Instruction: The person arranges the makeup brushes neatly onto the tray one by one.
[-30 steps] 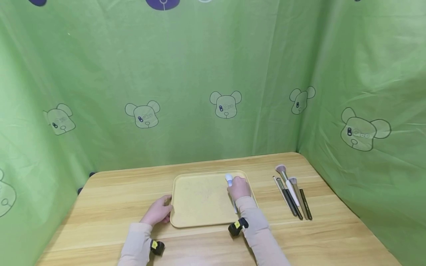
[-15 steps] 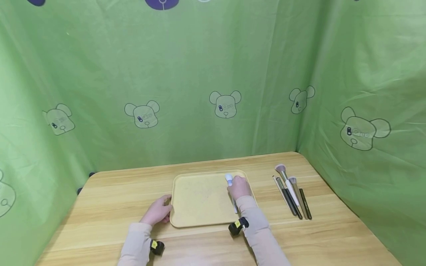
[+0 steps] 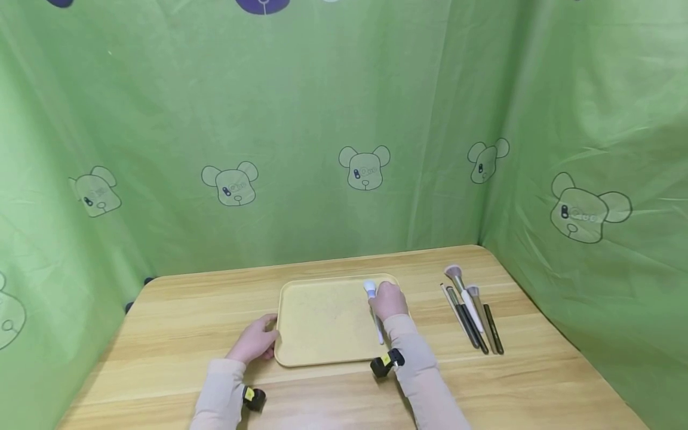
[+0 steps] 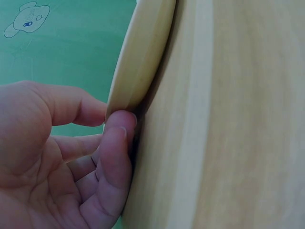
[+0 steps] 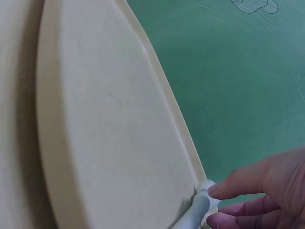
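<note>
A shallow yellow tray [image 3: 322, 325] lies on the wooden table in the head view. My left hand [image 3: 254, 341] holds its left rim; in the left wrist view the thumb meets the rim and curled fingertips touch the side near the tabletop. Inside the tray, along its right side, lies a makeup brush [image 3: 370, 288] with pale bristles and a light handle. My right hand [image 3: 389, 301] is at this brush, its thumb and fingertips pinching it near the head in the right wrist view. Part of the tray's right rim is hidden behind that hand and sleeve.
Several makeup brushes [image 3: 465, 307] lie grouped on the table [image 3: 215, 298] right of the tray, with white, brown and black handles. A green curtain [image 3: 301, 227] printed with bear heads hangs behind the table and at both sides.
My right hand has shifted very slightly right, while the brush stays about where it was in the tray. My left hand keeps its place at the rim.
</note>
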`<state>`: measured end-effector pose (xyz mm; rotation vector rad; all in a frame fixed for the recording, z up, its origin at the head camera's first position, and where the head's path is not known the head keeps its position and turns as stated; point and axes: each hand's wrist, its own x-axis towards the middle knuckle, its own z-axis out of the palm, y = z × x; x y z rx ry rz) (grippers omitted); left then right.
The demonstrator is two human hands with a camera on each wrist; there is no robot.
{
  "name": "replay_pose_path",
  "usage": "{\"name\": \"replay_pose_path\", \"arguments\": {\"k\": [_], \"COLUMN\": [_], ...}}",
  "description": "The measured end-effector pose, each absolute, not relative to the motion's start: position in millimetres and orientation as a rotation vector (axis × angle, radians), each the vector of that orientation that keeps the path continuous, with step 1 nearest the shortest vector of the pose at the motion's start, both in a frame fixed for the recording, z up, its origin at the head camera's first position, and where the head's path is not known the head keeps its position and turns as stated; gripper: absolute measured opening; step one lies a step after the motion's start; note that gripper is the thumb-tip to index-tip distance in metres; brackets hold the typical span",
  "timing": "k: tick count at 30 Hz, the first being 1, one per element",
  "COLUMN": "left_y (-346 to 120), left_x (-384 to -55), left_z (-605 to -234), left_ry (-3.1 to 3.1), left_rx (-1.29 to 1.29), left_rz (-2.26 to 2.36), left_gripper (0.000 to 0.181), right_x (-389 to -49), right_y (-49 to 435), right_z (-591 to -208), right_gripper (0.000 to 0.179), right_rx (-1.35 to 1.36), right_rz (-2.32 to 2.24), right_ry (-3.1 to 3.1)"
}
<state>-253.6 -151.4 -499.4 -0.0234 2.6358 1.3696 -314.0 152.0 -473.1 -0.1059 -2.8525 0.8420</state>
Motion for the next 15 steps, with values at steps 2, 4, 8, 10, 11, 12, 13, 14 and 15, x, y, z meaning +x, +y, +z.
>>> {"name": "replay_pose_path", "arguments": {"k": [2, 4, 8, 10, 11, 12, 13, 14, 15], "left_y": [-152, -151, -151, -151, -151, -151, -151, -151, -152], "left_x": [-254, -254, -254, -254, -254, -254, -253, -253, -253], "left_z": [-500, -499, -499, -499, -499, -499, -499, -498, -498], "left_ry": [2.642, 2.643, 2.640, 2.640, 2.639, 2.638, 2.636, 2.634, 2.632], "left_rx": [-0.021, -0.019, -0.018, -0.016, -0.015, -0.015, -0.016, -0.017, -0.018], "left_rz": [1.365, 1.365, 1.368, 1.367, 1.367, 1.368, 1.369, 1.370, 1.372], "left_gripper": [0.059, 0.059, 0.058, 0.058, 0.058, 0.059, 0.059, 0.059, 0.059], "right_x": [-313, -313, -313, -314, -314, -314, -313, -313, -313], "right_y": [152, 153, 155, 156, 157, 158, 159, 159, 161], "right_z": [-472, -471, -468, -467, -466, -465, -464, -463, -462], "right_gripper": [0.033, 0.036, 0.037, 0.034, 0.032, 0.030, 0.028, 0.025, 0.023], "right_rx": [-0.122, -0.134, -0.147, -0.149, -0.154, -0.155, -0.158, -0.157, -0.156], "right_rz": [0.862, 0.870, 0.889, 0.896, 0.909, 0.911, 0.916, 0.919, 0.920], "right_ry": [-2.857, -2.858, -2.855, -2.850, -2.848, -2.849, -2.849, -2.846, -2.845]}}
